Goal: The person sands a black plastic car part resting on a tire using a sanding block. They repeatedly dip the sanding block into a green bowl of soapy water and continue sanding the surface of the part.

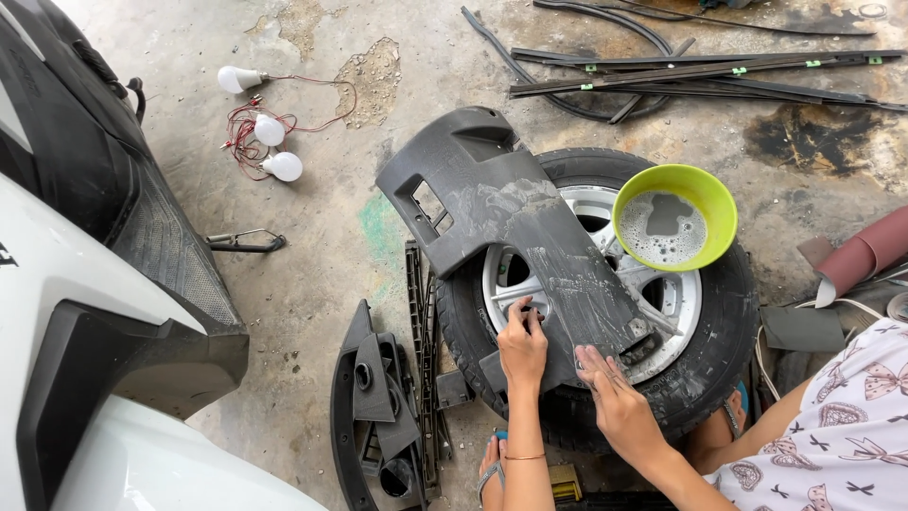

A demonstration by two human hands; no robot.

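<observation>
Bright, even daylight; soft shadows, sharp focus, slight wide-angle bending.

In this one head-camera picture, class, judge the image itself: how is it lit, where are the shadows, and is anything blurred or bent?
Head view: soft, even daylight; faint shadows only under the grey panel and tyre. Mild sheen on the soapy water in the green bowl. Focus sharp on both hands, left and right. Wide-angle bending shows at the edges.
</observation>
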